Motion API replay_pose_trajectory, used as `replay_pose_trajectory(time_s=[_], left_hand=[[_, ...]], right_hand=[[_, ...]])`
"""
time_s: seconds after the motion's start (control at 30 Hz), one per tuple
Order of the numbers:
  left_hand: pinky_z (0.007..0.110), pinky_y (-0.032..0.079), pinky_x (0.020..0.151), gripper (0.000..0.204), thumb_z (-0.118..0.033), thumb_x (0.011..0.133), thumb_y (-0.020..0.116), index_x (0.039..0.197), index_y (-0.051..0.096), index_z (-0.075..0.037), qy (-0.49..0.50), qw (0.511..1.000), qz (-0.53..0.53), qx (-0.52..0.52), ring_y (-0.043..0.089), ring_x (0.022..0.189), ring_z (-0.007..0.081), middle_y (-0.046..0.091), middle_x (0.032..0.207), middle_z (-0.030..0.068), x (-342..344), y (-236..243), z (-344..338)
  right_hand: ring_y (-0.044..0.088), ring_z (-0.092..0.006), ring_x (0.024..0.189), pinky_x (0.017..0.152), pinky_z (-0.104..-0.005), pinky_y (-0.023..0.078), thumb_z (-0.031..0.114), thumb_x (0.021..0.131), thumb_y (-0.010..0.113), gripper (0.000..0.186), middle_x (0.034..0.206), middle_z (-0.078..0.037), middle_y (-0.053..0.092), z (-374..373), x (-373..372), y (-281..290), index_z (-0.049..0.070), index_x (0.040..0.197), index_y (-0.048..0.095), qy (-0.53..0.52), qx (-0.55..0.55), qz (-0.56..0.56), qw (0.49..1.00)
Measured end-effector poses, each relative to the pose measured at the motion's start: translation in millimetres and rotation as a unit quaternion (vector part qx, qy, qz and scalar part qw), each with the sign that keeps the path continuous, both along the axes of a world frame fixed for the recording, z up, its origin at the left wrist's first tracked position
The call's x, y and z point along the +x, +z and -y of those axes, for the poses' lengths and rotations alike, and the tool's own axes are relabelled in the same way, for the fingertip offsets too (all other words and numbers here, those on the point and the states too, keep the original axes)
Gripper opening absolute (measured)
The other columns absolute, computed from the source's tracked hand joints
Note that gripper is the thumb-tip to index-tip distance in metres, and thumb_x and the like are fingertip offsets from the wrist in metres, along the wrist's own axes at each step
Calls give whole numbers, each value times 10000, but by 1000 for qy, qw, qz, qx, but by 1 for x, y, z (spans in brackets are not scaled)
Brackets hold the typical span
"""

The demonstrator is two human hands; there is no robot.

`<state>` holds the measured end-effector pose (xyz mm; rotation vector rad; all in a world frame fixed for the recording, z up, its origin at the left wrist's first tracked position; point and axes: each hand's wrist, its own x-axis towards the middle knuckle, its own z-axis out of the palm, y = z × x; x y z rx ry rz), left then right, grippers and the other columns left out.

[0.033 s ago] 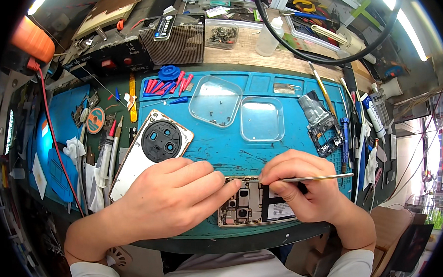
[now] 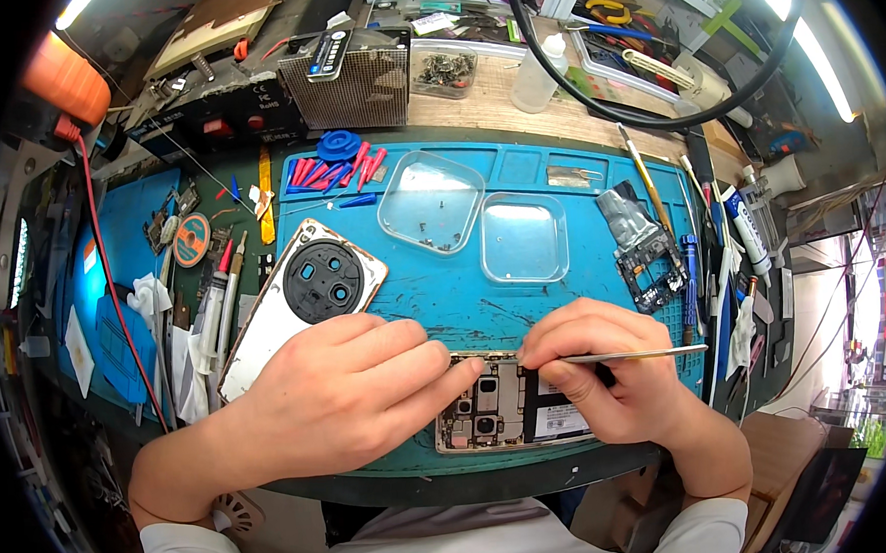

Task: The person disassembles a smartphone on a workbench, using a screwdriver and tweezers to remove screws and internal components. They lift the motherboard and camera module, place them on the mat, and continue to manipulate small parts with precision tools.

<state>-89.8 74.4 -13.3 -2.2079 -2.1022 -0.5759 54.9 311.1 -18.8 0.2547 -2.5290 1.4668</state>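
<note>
An opened smartphone (image 2: 510, 403), its camera modules, circuit parts and black battery exposed, lies on the blue work mat (image 2: 435, 312) close to me. My left hand (image 2: 354, 396) is closed at the phone's left side, a fingertip pressing near its far edge; the thumb is hidden. Between the bent fingers of my right hand (image 2: 608, 368) is a slim metal tweezers-like tool (image 2: 657, 352). Its free end sticks out to the right, while the working end is hidden by the fingertips at the phone's far edge. A white phone back cover (image 2: 289, 305) with a round black camera ring lies beyond my left hand.
Two clear plastic boxes (image 2: 524, 237) sit on the mat, one with small screws. Blue and pink screwdriver bits (image 2: 337, 170) lie at the far left, a circuit board (image 2: 650, 271) at the right. Tools line both sides; a black cable (image 2: 655, 120) arches over the back.
</note>
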Motion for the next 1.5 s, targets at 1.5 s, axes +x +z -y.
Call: replay_pose_trajectory(time_s=[1.5], left_hand=[[298,465,664,516,-175,754,691,1265,761,-193,4,1000,10,9,617,832,144,598,915,-31,-2,-6,-9]], right_hand=[[680,-267,753,638,-349,536,22,940,698,37,906,-121,704,-11,4,1,11,972,683,-6,-14,-4,1000]])
